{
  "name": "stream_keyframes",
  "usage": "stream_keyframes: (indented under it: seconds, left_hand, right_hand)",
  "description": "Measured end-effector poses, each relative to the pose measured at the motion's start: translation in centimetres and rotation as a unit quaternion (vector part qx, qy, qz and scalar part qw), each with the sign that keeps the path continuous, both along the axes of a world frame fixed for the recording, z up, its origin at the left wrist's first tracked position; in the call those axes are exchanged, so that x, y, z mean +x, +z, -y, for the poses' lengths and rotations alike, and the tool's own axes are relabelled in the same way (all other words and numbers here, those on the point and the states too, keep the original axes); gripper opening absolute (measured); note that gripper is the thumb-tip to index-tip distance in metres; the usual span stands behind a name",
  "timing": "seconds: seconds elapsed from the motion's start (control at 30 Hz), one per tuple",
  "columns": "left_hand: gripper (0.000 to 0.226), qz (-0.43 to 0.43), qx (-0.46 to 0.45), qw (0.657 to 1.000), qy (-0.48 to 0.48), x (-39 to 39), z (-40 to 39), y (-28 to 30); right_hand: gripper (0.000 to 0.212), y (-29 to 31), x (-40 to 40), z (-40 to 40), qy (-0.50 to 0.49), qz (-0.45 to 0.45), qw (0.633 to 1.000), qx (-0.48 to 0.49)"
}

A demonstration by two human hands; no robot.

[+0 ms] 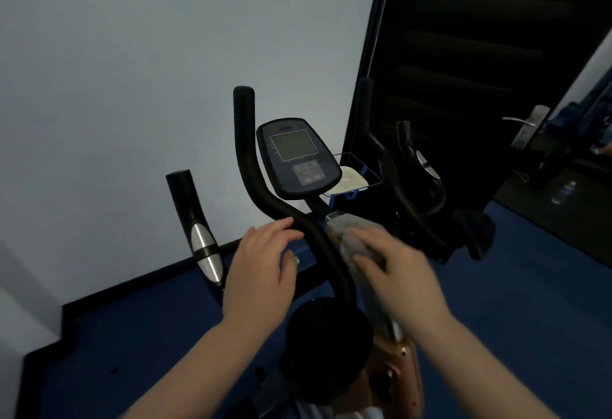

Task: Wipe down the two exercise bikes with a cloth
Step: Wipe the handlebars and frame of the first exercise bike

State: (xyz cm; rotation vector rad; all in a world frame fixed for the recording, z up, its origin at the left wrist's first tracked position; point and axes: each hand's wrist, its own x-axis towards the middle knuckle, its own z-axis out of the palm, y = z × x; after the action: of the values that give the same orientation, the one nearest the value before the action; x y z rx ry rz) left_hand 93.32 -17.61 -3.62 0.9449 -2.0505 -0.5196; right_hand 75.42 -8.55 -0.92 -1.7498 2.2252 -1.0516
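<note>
A dark blue floor (496,302) is being seen running up to a black skirting board (139,281) along the pale wall. The near exercise bike (298,160) and a second exercise bike (417,186) are being carried directly by it. A small water bottle (564,190) is being seen lying on a darker strip at far right.

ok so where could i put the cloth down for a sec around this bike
Bare blue floor lies left of the saddle, by the wall. The wire basket beside the console already holds a white object. Around the handlebar it is crowded: both hands, cloth.
</note>
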Motion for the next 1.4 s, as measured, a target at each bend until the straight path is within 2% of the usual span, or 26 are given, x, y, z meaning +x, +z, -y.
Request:
stream_keyframes:
  seconds: [0.1,0.23,0.43,0.57,0.63,0.73,0.83,0.9,1.0,1.1,1.17,1.23,1.3,1.37,1.4]
  left_hand:
    - [0.03,0.048,-0.054,0.997,0.023,-0.2,-0.2,-0.9]
    - [0.028,0.063,-0.038,0.995,0.067,-0.5,-0.2,-1.1]
    - [0.02,0.104,-0.047,0.99,0.087,-0.4,-0.5,-1.1]
    - [0.013,0.137,-0.059,0.984,0.094,-0.6,-0.5,-1.1]
    - [0.015,0.135,-0.055,0.984,0.099,-0.6,-0.5,-1.1]
    - [0.023,0.13,-0.046,0.985,0.1,-0.6,-0.6,-1.0]
    - [0.022,0.124,-0.042,0.986,0.102,-0.6,-0.5,-1.1]
    - [0.02,0.119,-0.052,0.986,0.102,-0.7,-0.5,-1.0]
    - [0.012,0.116,-0.051,0.987,0.098,-0.6,-0.5,-1.1]
    - [0.012,0.1,-0.031,0.989,0.106,-0.2,-0.6,-1.0]
    - [0.013,0.088,-0.022,0.99,0.104,-0.2,-0.7,-1.0]
    - [0.012,0.095,-0.03,0.99,0.101,-0.3,-0.8,-1.0]
    - [0.01,0.111,-0.035,0.988,0.099,-0.5,-0.8,-0.9]
    - [0.01,0.115,-0.027,0.988,0.101,-0.5,-0.7,-0.9]
    - [0.011,0.115,-0.02,0.988,0.099,-0.5,-0.7,-0.8]
  right_hand:
    - [0.044,-2.5,0.6,1.1,0.046,0.041,0.998,0.022]
    - [0.04,-2.8,-0.6,3.1,0.046,0.035,0.998,0.032]
    - [0.043,-3.8,-0.4,0.4,0.054,0.033,0.996,-0.066]
    - [0.028,-2.7,-1.0,3.3,0.022,-0.04,0.999,-0.001]
    - [0.027,-2.6,-0.4,3.9,-0.013,-0.051,0.999,-0.003]
    - [0.031,-3.7,0.1,1.6,-0.004,0.026,0.997,-0.073]
    - [0.035,-4.1,-0.4,-0.2,0.036,0.092,0.991,-0.095]
    - [0.034,-3.4,-1.3,1.0,0.046,0.054,0.995,-0.074]
    - [0.03,-2.8,-1.0,3.0,-0.005,-0.039,0.998,-0.049]
    - [0.035,-4.1,0.3,1.4,-0.03,0.01,0.995,-0.1]
    - [0.038,-4.3,0.4,0.0,-0.029,-0.012,0.99,-0.134]
    - [0.034,-3.4,-0.3,1.1,-0.025,-0.049,0.992,-0.11]
    - [0.03,-2.5,-0.4,3.3,-0.048,-0.077,0.995,-0.035]
    - [0.03,-2.9,0.1,4.0,-0.047,-0.06,0.997,-0.015]
    - [0.029,-3.0,0.2,3.5,-0.045,-0.031,0.998,-0.041]
